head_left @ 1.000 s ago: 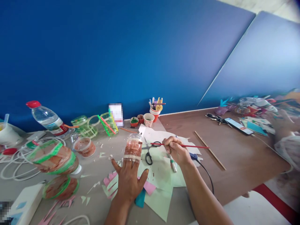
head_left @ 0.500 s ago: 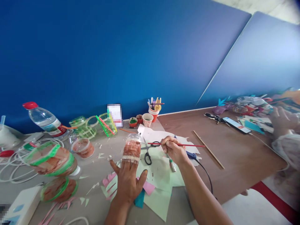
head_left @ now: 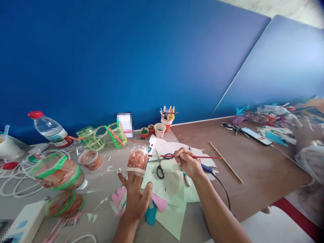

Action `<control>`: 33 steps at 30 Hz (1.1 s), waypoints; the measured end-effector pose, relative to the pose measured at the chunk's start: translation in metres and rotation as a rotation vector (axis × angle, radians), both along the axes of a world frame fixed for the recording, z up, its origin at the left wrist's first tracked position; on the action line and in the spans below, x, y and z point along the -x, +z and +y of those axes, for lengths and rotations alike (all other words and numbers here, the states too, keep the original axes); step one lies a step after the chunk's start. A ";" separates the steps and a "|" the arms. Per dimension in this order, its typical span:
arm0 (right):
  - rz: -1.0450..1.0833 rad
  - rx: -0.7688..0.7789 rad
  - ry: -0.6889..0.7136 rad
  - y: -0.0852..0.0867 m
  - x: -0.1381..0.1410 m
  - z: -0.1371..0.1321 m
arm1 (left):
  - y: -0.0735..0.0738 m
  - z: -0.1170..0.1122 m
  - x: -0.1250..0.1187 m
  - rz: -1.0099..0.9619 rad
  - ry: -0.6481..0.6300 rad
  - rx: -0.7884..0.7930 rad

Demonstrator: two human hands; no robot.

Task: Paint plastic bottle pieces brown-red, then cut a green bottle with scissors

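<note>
A clear plastic bottle piece (head_left: 138, 159), coated with reddish-brown paint round its middle, sits over the middle fingers of my left hand (head_left: 136, 199). Those fingers are hidden inside it, while the thumb and an outer finger spread outside. My right hand (head_left: 187, 162) pinches a thin red paintbrush (head_left: 207, 157), held level. Its tip is at the right side of the bottle piece; whether it touches, I cannot tell. Black-handled scissors (head_left: 160, 171) lie on pale green paper (head_left: 169, 192) between my hands. A capped marker-like tube (head_left: 186, 179) lies below my right hand.
Small paint cups (head_left: 144, 132) and a cup of tools (head_left: 167, 123) stand by the blue wall. Painted plastic containers (head_left: 57, 172), a water bottle (head_left: 54, 131) and white cables are on the left. A wooden stick (head_left: 225, 162), a phone (head_left: 256, 135) and another person's hand (head_left: 306, 131) are on the right.
My left hand has shifted slightly left with the bottle piece, which now leans a little differently. The brush tip has gone from overlapping the piece's surface to its right edge.
</note>
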State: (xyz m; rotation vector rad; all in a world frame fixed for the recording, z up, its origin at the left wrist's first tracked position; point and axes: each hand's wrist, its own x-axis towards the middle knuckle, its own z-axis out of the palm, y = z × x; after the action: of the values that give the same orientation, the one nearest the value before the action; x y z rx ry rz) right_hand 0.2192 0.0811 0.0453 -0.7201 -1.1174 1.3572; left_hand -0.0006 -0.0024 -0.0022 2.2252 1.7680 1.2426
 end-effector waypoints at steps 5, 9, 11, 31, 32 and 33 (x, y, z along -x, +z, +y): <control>0.035 -0.009 0.026 -0.001 0.001 -0.001 | 0.003 0.000 0.001 -0.030 -0.091 0.020; 0.033 0.013 0.027 -0.001 0.000 0.001 | 0.005 0.000 0.000 -0.142 -0.098 0.029; 0.053 -0.001 0.020 -0.001 0.000 0.001 | 0.006 -0.001 0.000 -0.195 -0.092 0.021; 0.046 -0.074 -0.107 -0.007 0.007 0.006 | 0.006 -0.006 -0.005 -0.107 -0.320 0.021; 0.026 -0.076 -0.090 -0.009 0.008 0.006 | 0.006 -0.007 -0.007 -0.067 -0.333 0.012; 0.001 -0.073 -0.070 -0.010 0.008 0.006 | 0.007 -0.008 -0.009 -0.026 -0.345 0.003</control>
State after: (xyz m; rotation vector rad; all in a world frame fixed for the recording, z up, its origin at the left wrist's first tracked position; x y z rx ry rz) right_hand 0.2110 0.0873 0.0349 -0.6986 -1.1248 1.2512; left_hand 0.0082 -0.0100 0.0047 2.3666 1.2988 1.1837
